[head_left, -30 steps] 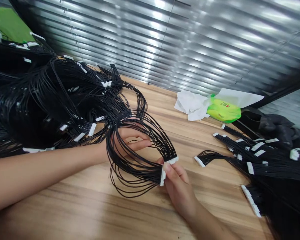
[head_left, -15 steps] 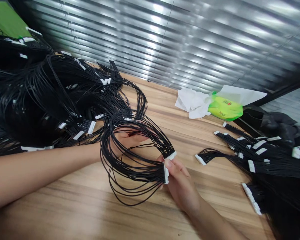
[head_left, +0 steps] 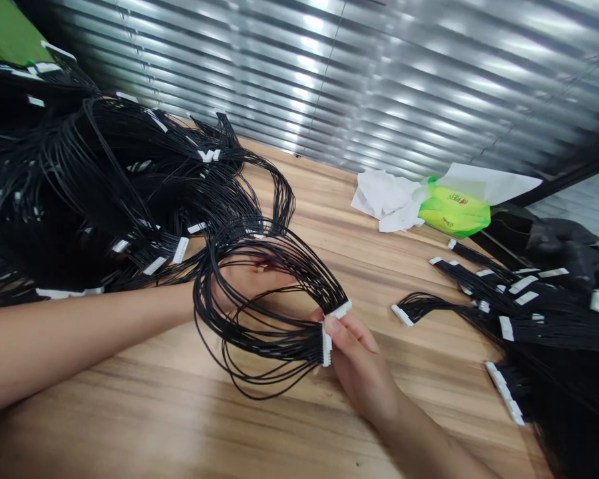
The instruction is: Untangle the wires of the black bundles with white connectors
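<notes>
A loop of thin black wires (head_left: 259,319) with white connectors at both ends hangs between my hands above the wooden table (head_left: 190,412). My right hand (head_left: 359,366) pinches the two white connectors (head_left: 329,329) together between thumb and fingers. My left hand (head_left: 247,279) reaches inside the loop from the left, its fingers curled around the wires at the loop's far side. The strands partly hide its fingers.
A big tangled heap of the same black harnesses (head_left: 80,193) fills the left. A flatter stack of harnesses (head_left: 529,319) lies on the right. A white tissue (head_left: 387,199) and a green packet (head_left: 454,209) sit by the ribbed metal wall (head_left: 379,80).
My left fingers have curled from spread out to closed on the wires inside the loop. The loop has tightened a little and the view has shifted slightly down and left.
</notes>
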`<action>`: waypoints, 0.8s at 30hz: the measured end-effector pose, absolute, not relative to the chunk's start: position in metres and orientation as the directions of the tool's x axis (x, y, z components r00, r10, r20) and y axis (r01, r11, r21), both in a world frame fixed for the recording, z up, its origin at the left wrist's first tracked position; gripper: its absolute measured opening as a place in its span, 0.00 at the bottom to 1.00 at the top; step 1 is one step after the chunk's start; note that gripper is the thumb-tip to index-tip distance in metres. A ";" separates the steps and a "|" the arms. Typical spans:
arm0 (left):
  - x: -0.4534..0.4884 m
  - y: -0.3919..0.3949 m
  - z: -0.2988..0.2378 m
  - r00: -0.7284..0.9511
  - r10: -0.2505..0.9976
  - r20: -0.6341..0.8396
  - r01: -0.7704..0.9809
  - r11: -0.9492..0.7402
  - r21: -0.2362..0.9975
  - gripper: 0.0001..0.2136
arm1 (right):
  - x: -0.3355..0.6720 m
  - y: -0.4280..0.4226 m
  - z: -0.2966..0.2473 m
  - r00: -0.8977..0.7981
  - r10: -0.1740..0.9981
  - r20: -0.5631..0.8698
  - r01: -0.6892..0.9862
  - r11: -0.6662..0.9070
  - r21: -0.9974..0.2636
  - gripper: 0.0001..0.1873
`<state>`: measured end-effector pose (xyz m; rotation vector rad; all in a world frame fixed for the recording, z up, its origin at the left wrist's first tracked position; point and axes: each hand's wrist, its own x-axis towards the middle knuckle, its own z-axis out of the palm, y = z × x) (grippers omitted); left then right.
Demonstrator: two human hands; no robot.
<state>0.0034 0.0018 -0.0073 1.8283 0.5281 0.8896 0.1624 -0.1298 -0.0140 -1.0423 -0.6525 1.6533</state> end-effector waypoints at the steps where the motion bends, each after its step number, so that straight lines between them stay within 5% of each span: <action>1: 0.003 0.004 -0.009 0.650 0.696 0.307 -0.048 -0.365 0.930 0.05 | 0.162 -0.130 -0.014 -0.092 0.945 -0.315 -0.475 -0.319 -0.820 0.17; 12: 0.002 0.012 0.003 0.906 0.424 0.011 -0.058 0.097 0.994 0.06 | 0.161 -0.131 -0.008 -0.157 0.934 -0.320 -0.427 -0.357 -0.831 0.16; 24: -0.003 0.011 -0.020 0.883 0.458 0.105 -0.130 0.024 0.991 0.07 | 0.161 -0.130 -0.004 -0.178 0.926 -0.333 -0.385 -0.377 -0.842 0.16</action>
